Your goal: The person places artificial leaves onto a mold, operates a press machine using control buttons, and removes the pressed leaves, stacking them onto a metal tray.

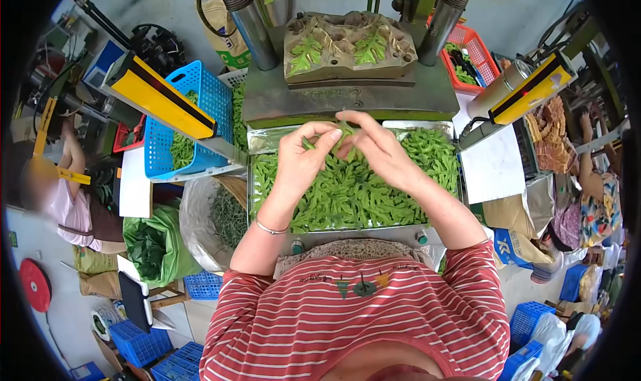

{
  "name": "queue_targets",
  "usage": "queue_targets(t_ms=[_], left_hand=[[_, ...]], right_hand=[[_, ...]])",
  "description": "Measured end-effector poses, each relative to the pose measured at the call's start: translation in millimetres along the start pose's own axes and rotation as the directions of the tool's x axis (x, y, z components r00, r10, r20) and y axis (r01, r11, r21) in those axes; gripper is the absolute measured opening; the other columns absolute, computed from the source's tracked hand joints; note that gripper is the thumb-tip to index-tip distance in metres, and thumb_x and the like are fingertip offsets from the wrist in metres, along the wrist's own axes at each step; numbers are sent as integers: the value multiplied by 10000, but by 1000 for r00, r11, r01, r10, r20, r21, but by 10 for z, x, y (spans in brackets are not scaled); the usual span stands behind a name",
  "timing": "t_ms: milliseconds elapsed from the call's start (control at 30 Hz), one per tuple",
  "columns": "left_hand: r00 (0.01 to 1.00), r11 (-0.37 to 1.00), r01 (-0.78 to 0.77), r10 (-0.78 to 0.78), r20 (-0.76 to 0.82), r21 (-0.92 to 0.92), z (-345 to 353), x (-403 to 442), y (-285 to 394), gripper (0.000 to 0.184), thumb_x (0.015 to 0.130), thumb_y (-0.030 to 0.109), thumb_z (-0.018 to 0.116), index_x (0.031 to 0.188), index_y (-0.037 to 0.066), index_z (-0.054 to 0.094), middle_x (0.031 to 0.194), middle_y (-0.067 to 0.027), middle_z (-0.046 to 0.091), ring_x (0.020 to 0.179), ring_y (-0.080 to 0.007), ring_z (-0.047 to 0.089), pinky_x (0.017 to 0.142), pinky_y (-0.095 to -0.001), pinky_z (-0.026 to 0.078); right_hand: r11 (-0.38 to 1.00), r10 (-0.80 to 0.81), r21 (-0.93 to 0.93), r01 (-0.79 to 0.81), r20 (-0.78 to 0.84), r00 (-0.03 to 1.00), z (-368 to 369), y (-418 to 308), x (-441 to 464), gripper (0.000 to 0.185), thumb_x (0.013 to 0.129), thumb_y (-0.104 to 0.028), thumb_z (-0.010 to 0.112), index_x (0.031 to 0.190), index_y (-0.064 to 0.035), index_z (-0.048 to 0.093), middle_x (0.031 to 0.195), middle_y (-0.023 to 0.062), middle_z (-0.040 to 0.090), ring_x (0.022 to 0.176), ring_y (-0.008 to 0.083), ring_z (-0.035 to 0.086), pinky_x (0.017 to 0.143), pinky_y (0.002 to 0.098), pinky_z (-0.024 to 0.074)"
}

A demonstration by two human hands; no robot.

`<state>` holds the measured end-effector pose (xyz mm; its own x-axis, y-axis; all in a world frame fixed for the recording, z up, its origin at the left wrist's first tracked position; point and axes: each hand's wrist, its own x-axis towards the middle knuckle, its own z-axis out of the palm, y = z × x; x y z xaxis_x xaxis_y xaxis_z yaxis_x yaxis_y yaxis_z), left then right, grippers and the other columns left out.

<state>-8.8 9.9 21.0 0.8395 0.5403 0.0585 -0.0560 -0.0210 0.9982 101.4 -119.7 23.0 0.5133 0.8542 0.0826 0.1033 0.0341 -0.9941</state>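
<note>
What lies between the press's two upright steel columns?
Head view: a metal mould block with two green leaf pieces on top, on the press bed.

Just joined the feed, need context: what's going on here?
Someone in a red striped shirt is handling a green leaf. Their left hand pinches green material; the right hand is close against it, its exact grip unclear. Both are above a tray full of loose leaves. Behind, two more leaves lie on a metal block.
</note>
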Motion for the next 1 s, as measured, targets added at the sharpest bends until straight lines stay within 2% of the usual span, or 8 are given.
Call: queue_targets(t_ms=[67, 233, 367, 567, 700, 867, 967, 1000], left_hand=[[999, 1000, 27, -27, 22, 15, -23, -3, 43, 123, 839, 88, 628, 934, 11, 638, 815, -31, 654, 522, -59, 476, 410, -172, 370], [1000, 979, 14, -9, -26, 201, -34, 15, 117, 103, 817, 50, 634, 914, 15, 643, 746, -22, 649, 562, -83, 515, 448, -197, 392], [915, 793, -394, 389, 111, 465, 31, 23, 65, 129, 791, 12, 637, 920, 23, 650, 768, -36, 653, 580, -109, 539, 500, -224, 418], [943, 860, -310, 333, 15, 405, 57, 37, 89, 181, 765, -18, 643, 938, 30, 657, 784, -46, 659, 590, -129, 547, 542, -233, 430], [938, 868, -334, 344, 42, 368, 26, 122, 29, 205, 766, -21, 647, 966, 29, 654, 804, -47, 665, 600, -125, 551, 545, -227, 434], [935, 886, -350, 348, 62, 305, 45, 230, -41, 213, 769, -13, 653, 978, 30, 654, 816, -46, 669, 594, -117, 540, 529, -214, 421], [944, 897, -321, 328, 31, 303, 49, 298, -59, 212, 774, -6, 653, 983, 30, 654, 804, -43, 665, 581, -111, 528, 517, -207, 410], [949, 903, -306, 316, 18, 302, 54, 317, -65, 211, 777, -3, 653, 985, 30, 654, 798, -42, 662, 575, -108, 521, 511, -203, 404]], right_hand=[[999, 34, -10, -34, -6, 999, -73, 11, -30, 292, 905, -98, 431, 1150, 39, 510, 965, 135, 629, 765, 182, 598, 705, 269, 490], [985, -109, -147, 90, -124, 986, -242, 33, -29, 288, 899, -91, 454, 1154, 22, 526, 972, 109, 619, 807, 158, 593, 724, 270, 472], [944, -34, -329, 33, 3, 999, -238, -284, -35, 267, 882, -115, 521, 1102, 30, 562, 907, 75, 622, 753, 121, 567, 687, 243, 462], [947, 108, -312, -73, 95, 990, -346, -123, 132, 233, 847, -112, 597, 1027, 36, 605, 812, 35, 625, 660, 72, 516, 603, 200, 428], [1000, 26, 6, -26, -23, 999, -349, -123, 165, 119, 826, -60, 608, 915, 11, 641, 702, -16, 591, 586, 31, 443, 520, 165, 354], [989, 32, -147, -16, 110, 993, -450, -1, 257, 53, 817, -52, 612, 826, -19, 653, 657, -31, 565, 557, 24, 420, 487, 175, 318], [968, -10, -251, 14, 17, 1000, -571, -183, 403, 59, 809, -56, 619, 765, -40, 654, 650, -32, 560, 565, 34, 423, 494, 193, 324], [925, -184, -357, 129, -124, 975, -704, -246, 517, 54, 806, -57, 617, 782, -31, 658, 661, -17, 573, 568, 49, 432, 502, 200, 334]])
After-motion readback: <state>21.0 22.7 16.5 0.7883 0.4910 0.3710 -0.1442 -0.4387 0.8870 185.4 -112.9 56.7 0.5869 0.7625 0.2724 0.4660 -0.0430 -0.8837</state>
